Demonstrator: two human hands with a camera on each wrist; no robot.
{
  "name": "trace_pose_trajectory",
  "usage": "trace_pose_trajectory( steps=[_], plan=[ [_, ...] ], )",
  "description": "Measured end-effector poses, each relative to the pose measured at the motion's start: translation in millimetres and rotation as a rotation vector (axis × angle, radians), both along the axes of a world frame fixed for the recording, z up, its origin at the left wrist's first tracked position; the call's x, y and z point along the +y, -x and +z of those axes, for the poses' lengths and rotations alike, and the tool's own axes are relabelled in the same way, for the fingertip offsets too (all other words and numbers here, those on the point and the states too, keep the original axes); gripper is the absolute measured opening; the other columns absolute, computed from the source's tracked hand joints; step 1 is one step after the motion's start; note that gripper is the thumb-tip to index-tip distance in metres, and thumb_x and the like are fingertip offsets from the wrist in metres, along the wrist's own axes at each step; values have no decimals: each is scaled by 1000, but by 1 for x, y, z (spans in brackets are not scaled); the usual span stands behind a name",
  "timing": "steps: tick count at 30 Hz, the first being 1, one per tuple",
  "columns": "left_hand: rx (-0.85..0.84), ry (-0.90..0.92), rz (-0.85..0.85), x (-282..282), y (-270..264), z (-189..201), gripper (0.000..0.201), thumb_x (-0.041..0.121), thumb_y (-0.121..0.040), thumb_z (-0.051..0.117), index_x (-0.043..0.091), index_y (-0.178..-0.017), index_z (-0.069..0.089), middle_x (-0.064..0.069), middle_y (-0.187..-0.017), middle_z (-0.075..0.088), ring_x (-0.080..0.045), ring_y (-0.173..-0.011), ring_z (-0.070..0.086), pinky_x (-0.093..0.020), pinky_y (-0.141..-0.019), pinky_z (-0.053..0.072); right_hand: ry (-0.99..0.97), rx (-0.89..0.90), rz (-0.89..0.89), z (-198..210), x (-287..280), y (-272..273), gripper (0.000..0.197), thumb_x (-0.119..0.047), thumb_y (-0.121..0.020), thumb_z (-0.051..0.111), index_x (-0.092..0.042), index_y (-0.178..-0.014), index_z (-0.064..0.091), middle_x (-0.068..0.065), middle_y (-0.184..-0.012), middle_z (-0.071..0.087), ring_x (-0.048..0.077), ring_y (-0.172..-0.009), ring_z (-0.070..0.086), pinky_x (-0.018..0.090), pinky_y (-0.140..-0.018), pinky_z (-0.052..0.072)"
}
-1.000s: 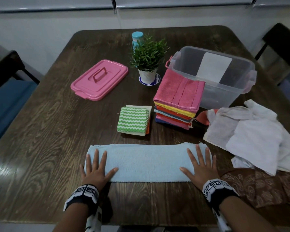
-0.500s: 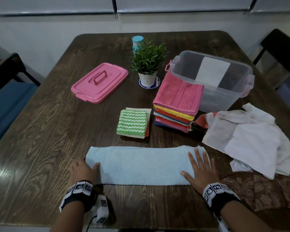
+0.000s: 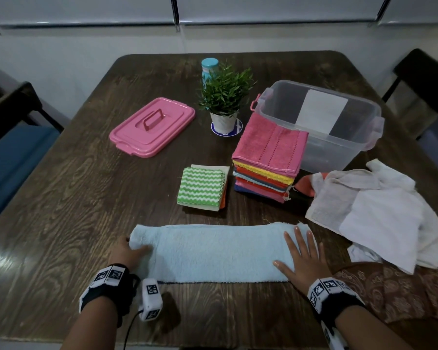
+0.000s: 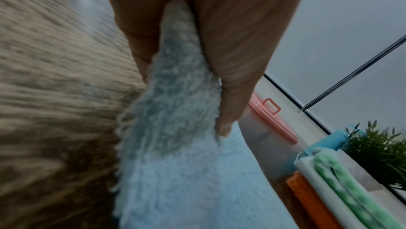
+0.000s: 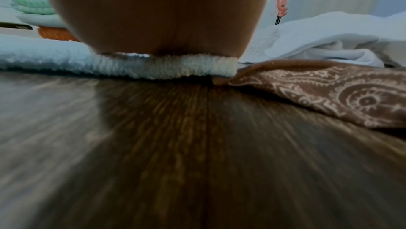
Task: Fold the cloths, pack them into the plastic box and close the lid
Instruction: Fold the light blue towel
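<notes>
My left hand (image 3: 129, 251) pinches the left end of the light blue towel (image 3: 213, 251), thumb on top, fingers beneath. My right hand (image 3: 301, 256) lies flat with fingers spread on its right end. The towel lies folded lengthwise, nearer me than the clear plastic box (image 3: 339, 150); the pink lid (image 3: 152, 127) lies left of the box.

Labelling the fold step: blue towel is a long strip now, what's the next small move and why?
Probably lift the left end over to the right end: the left hand pinches the light blue towel at its left edge, while the right hand presses the other end flat.
</notes>
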State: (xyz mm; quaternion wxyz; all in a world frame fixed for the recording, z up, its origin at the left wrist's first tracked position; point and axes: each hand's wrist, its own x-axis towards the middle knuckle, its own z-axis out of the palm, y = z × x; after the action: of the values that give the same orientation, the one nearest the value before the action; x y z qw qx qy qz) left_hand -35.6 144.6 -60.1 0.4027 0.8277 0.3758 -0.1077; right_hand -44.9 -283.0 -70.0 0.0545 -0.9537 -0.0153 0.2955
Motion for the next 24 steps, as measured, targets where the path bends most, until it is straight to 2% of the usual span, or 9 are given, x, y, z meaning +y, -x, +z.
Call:
trace_pose_trajectory(
  steps=[4, 7, 9, 11, 12, 14, 16, 19, 24],
  plan=[
    [-72, -9, -9, -1, -1, 12, 56, 42, -88, 63, 1, -125, 55, -21, -120, 60, -38, -109, 56, -43, -93, 42, -1, -23, -6, 1, -1, 0, 108, -86, -40, -38, -30, -133, -41, -5, -144, -47, 25, -141, -33, 48, -115, -17],
    [-126, -20, -23, -2, -3, 21, 50, 39, -96, 52, -3, -123, 58, -24, -120, 61, -38, -111, 56, -41, -95, 39, 3, -33, -1, -1, 1, -2, 116, -87, -41, -36, -28, -140, -34, -5, -143, -47, 26, -141, -33, 45, -107, -29],
    [-206, -9, -66, -10, -3, 31, 36, 31, -96, 53, 1, -115, 62, -19, -109, 65, -33, -101, 59, -40, -89, 43, 4, -60, -1, 2, 7, -6, 107, -89, -64, -15, -25, -150, -21, -1, -148, -42, 28, -142, -30, 44, -105, -32],
    [-278, 3, -146, -25, -5, 41, 22, 22, -94, 58, 6, -108, 63, -11, -98, 66, -29, -92, 60, -34, -77, 43, -24, -134, -9, 9, 17, -11, 81, -68, -92, 24, -24, -153, -5, 3, -157, -29, 28, -145, -24, 46, -115, -16],
    [-307, 13, -194, -35, -7, 46, 17, 19, -93, 60, 8, -105, 63, -9, -95, 64, -28, -91, 60, -31, -72, 41, -98, -177, -27, 13, 24, -14, 73, -55, -96, 36, -23, -154, 4, 3, -159, -20, 26, -147, -18, 44, -118, -8],
    [-338, 61, -299, -59, -10, 58, 15, 19, -91, 62, 14, -106, 61, -4, -96, 63, -23, -89, 61, -25, -63, 43, -345, -239, -108, 28, 39, -20, 58, -37, -98, 48, -20, -149, 27, 1, -161, 9, 20, -148, 6, 33, -119, 10],
    [-348, 113, -397, -84, -13, 68, 19, 21, -92, 62, 18, -110, 58, 1, -98, 62, -16, -83, 62, -17, -53, 45, -643, -179, -227, 41, 55, -28, 37, -27, -97, 53, -19, -133, 50, 0, -143, 45, 14, -134, 41, 22, -107, 31],
    [-358, 188, -515, -124, -13, 79, 24, 21, -92, 61, 21, -115, 55, 4, -96, 58, -13, -71, 63, -16, -45, 47, -941, 111, -375, 55, 78, -35, 21, -34, -97, 53, -22, -112, 61, 0, -122, 63, 16, -110, 63, 32, -97, 49],
    [-225, 446, -752, -170, -7, 76, 31, 21, -97, 53, 18, -128, 54, 0, -111, 63, -15, -73, 70, -24, -61, 55, -1340, 475, -766, 60, 102, -36, 49, -52, -91, 56, -12, -118, 65, 12, -112, 70, 30, -104, 67, 42, -92, 53]
  ],
)
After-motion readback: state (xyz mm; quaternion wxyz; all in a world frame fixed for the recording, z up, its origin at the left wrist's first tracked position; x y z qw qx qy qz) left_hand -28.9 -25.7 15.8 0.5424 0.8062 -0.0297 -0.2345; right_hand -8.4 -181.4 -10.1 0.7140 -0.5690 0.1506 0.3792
